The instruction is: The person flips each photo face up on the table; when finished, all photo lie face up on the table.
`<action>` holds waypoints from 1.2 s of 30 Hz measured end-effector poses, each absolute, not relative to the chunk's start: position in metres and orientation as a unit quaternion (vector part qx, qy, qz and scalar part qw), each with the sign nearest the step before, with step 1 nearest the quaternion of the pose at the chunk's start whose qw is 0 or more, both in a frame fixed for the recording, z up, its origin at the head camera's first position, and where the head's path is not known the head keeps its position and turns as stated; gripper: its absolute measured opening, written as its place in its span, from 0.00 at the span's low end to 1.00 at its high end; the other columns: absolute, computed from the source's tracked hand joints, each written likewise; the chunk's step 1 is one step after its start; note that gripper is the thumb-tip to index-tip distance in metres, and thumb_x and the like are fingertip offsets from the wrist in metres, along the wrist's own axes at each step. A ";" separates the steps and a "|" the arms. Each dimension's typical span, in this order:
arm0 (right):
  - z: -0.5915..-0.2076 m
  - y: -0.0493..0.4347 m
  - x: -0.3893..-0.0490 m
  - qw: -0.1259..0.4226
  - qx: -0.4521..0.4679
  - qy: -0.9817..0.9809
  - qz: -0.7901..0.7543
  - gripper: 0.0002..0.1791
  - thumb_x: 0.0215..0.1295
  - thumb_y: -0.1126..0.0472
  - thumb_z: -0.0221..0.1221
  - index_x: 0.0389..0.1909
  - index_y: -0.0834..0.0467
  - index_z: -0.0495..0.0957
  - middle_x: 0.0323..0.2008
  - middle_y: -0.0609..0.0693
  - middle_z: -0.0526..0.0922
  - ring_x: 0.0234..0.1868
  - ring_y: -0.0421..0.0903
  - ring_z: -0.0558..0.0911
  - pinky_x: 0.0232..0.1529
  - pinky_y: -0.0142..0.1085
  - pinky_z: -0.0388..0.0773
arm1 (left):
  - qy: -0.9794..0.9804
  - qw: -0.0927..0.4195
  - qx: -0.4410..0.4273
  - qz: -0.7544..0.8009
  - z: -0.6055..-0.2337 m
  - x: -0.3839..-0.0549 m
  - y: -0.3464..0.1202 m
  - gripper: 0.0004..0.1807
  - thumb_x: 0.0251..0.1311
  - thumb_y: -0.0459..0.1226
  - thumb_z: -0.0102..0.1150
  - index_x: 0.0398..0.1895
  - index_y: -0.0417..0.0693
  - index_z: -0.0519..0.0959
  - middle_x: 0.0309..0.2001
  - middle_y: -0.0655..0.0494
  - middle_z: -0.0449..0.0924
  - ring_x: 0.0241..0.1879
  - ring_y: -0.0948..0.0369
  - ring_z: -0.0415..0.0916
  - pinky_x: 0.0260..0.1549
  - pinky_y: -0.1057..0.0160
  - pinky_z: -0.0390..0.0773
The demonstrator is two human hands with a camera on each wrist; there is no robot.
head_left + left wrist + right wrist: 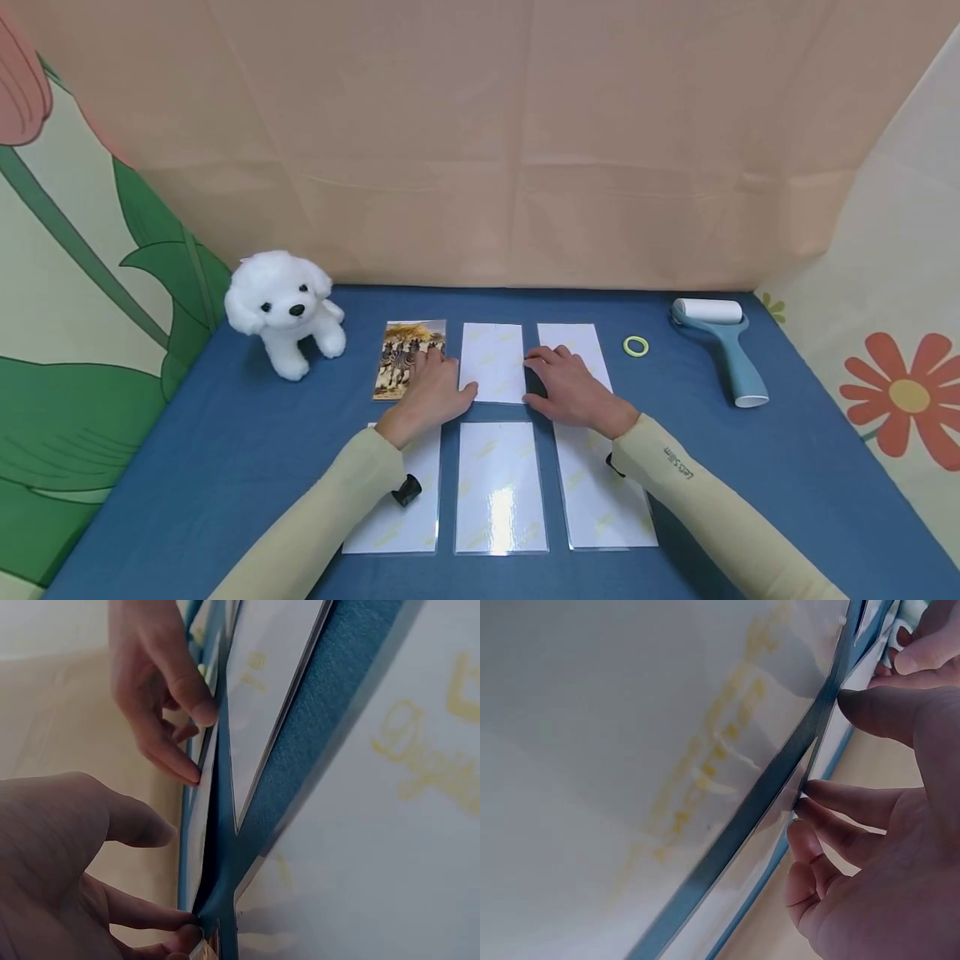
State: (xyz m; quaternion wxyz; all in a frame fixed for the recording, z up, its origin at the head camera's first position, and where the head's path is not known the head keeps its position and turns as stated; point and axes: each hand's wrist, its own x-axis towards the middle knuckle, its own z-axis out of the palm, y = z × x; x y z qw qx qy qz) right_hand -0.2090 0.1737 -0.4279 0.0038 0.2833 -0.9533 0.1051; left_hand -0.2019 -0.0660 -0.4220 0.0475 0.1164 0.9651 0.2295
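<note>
A zebra photo point(390, 367) lies face up at the left of the far row, partly under my left hand point(433, 390). Beside it is the middle white photo point(491, 358), blank back upward with faint yellow print. My left fingertips meet its left edge, with the thumb over the near corner. From the right, my right hand point(573, 387) grips its other edge, thumb at the near corner and fingers further along. In the left wrist view that white photo point(199, 840) is tilted, a dark shadow under its edge. Another white photo point(573, 336) lies partly beneath my right hand.
Three more white sheets make a nearer row, the middle sheet point(498, 492) shining with glare. A white plush dog point(281, 308) sits at the left. On the right are a yellow-green tape ring point(627, 350) and a blue-handled roller point(731, 346). Blue cloth point(247, 467) covers the table.
</note>
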 end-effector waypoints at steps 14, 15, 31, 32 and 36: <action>-0.425 0.172 -0.211 -0.015 0.289 -0.950 0.113 0.29 0.65 0.53 0.68 0.62 0.64 0.77 0.63 0.58 0.74 0.58 0.57 0.71 0.54 0.54 0.70 | 0.935 0.018 0.121 0.333 -0.417 -0.207 -0.067 0.19 0.71 0.39 0.54 0.46 0.27 0.82 0.44 0.35 0.79 0.51 0.41 0.70 0.55 0.43 0.66; -0.425 0.172 -0.212 -0.017 0.290 -0.950 0.115 0.29 0.65 0.53 0.68 0.63 0.63 0.76 0.63 0.58 0.75 0.58 0.57 0.72 0.54 0.54 0.70 | 0.929 0.012 0.121 0.350 -0.417 -0.208 -0.067 0.17 0.71 0.37 0.53 0.43 0.28 0.82 0.41 0.37 0.79 0.49 0.43 0.71 0.54 0.45 0.67; -0.415 0.176 -0.218 -0.106 0.225 -0.906 0.343 0.31 0.82 0.46 0.43 0.76 0.58 0.63 0.54 0.59 0.81 0.49 0.55 0.81 0.57 0.53 0.72 | 0.760 0.111 0.094 0.634 -0.401 -0.210 -0.038 0.25 0.81 0.46 0.39 0.64 0.35 0.74 0.54 0.43 0.79 0.52 0.51 0.79 0.48 0.55 0.81; -0.414 0.177 -0.218 -0.120 0.215 -0.898 0.364 0.32 0.82 0.43 0.41 0.77 0.57 0.62 0.59 0.59 0.79 0.53 0.55 0.81 0.59 0.53 0.72 | 0.754 0.122 0.101 0.638 -0.402 -0.210 -0.035 0.26 0.81 0.47 0.37 0.64 0.35 0.74 0.55 0.43 0.78 0.54 0.49 0.78 0.48 0.55 0.81; -0.410 0.181 -0.217 -0.160 0.163 -0.878 0.421 0.38 0.78 0.34 0.37 0.78 0.53 0.59 0.71 0.56 0.68 0.67 0.58 0.72 0.68 0.56 0.62 | 0.772 0.148 0.108 0.609 -0.405 -0.210 -0.024 0.31 0.82 0.52 0.31 0.64 0.37 0.75 0.55 0.43 0.79 0.55 0.46 0.76 0.47 0.52 0.80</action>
